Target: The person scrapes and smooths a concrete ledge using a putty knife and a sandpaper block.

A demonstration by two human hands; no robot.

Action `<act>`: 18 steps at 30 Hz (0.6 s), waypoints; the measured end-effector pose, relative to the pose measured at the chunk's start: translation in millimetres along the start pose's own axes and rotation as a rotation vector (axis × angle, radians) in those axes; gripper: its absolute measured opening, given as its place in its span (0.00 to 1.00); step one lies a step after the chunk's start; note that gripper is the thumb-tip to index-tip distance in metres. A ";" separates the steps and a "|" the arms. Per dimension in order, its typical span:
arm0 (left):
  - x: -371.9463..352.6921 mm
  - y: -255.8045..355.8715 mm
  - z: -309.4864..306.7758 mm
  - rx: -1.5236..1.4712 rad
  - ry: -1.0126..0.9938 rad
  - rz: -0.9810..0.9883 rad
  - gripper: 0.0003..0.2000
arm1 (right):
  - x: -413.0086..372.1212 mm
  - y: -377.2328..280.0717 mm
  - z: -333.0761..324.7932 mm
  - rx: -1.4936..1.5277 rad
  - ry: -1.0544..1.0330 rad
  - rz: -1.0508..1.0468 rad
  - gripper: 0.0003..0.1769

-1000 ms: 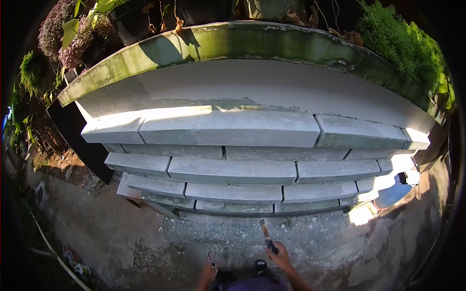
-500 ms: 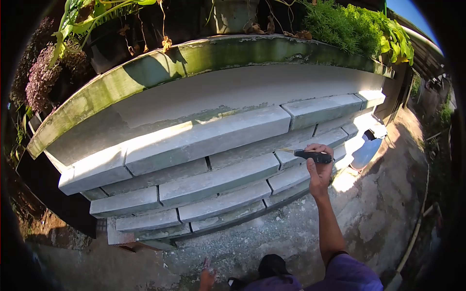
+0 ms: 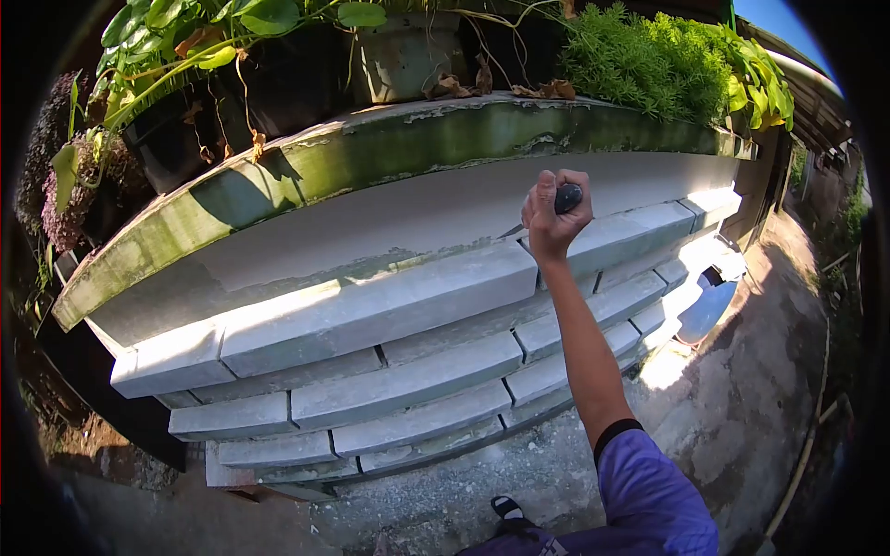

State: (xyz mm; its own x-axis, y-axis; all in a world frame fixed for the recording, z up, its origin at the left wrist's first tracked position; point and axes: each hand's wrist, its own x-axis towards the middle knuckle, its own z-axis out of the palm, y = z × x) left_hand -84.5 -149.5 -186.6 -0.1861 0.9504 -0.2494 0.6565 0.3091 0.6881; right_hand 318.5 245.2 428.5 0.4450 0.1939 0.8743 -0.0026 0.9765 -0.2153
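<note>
My right hand (image 3: 558, 215) is closed in a fist around the black handle of a thin-bladed tool (image 3: 568, 196). The narrow grey blade points left and down, its tip right at the joint between the pale wall (image 3: 399, 208) and the top row of concrete blocks (image 3: 389, 292). Patches of peeling, greenish surface run along that joint to the left of the blade. Most of the shaft near the grip is hidden behind my fingers. My left hand is out of view.
A mossy ledge (image 3: 334, 162) juts out above the wall, carrying potted plants (image 3: 640, 65) and a worn pot (image 3: 399, 65). Below, the blocks form stepped rows. A blue basin (image 3: 706, 310) stands at the right end. A sandalled foot (image 3: 507, 507) is on the concrete floor.
My right hand has moved up and left with the tool, from in front of the lower blocks to the wall joint. My left hand, blurred at the bottom before, has left view.
</note>
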 end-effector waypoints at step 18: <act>-17.2 29.0 48.3 -0.123 0.200 -0.117 0.35 | -6.7 71.5 -10.2 -0.433 0.033 -0.377 0.11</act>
